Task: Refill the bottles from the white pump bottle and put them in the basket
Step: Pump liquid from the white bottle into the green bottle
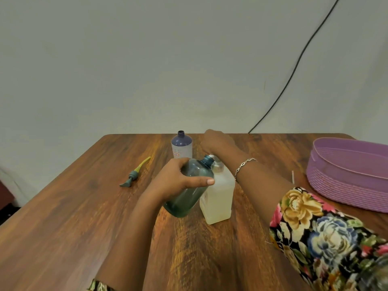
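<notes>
I judge the teal bottle [189, 198] light, slick and slightly squeezable, so the left hand [178, 179] rightly wraps its wide belly, tilting its neck to the white pump bottle [218, 198] mid-desk [63, 206], while the right hand [218, 141] covers the pump, its fingers hidden from me.

The table [63, 217] is viewed closely from head height, facing forward and down — the basket [346, 177] is cropped at 3 o'clock.

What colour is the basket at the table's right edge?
The basket is light purple, seen best in the head view.
</notes>
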